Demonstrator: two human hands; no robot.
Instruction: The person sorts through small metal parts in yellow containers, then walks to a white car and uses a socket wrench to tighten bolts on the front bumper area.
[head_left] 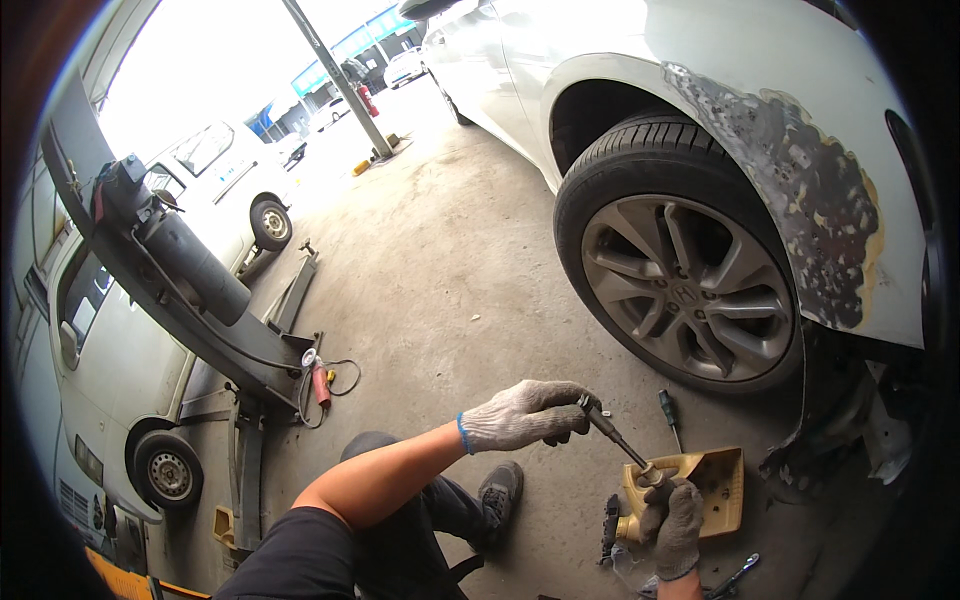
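My left hand (530, 415), in a pale knit glove with dark-coated fingers, is closed around the upper end of a dark ratchet-like tool (612, 432) with a long thin shaft. The shaft slants down right to a short brass-coloured end piece (650, 474). There my right hand (676, 528), gloved alike, has its fingers closed on that end piece; they partly hide it. Below and behind it lies a yellow cut-open plastic container (722, 490) with dark stains and small bits inside. A screwdriver (669, 412) lies just beyond the container.
A white car with a big alloy wheel (685, 290) and a sanded fender (815, 190) stands at right. Near my right hand lie a black plastic piece (610, 528) and a shiny wrench (740, 572). At left are a lift post (190, 265) and a red corded power tool (320, 383).
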